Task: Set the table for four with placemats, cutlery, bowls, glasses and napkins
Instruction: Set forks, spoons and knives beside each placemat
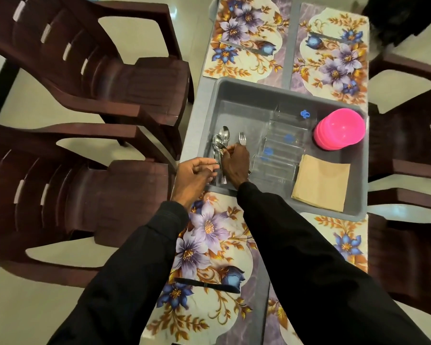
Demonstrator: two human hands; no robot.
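A grey tray [281, 93] sits mid-frame on the bench [192, 135], overlapping the edges of four floral placemats [209, 245], two above it and two below. Three of the mats carry a knife [207, 285] each; the lower right mat is mostly hidden by a sleeve. Inside the tray, a stack of pink bowls [340, 129] stands at the upper right, folded tan napkins [321, 183] lie at the lower right, and clear glasses [281, 150] lie on their sides in the middle. The cutlery [222, 139], spoons and forks, lies in a pile at the tray's left end. Dark brown chairs [85, 70] stand along both sides of the frame.

Both arms, in black sleeves, reach up from the bottom of the frame to the pile. The right hand [235, 163] is back-up over the handles, its fingers curled and pinching the cutlery; a fork [242, 138] shows its tines just past the knuckles, and it cannot be told whether that fork is held. The left hand [197, 173] is at the tray's lower left corner, thumb and fingers loosely curled toward the handles; whether it holds anything cannot be told.
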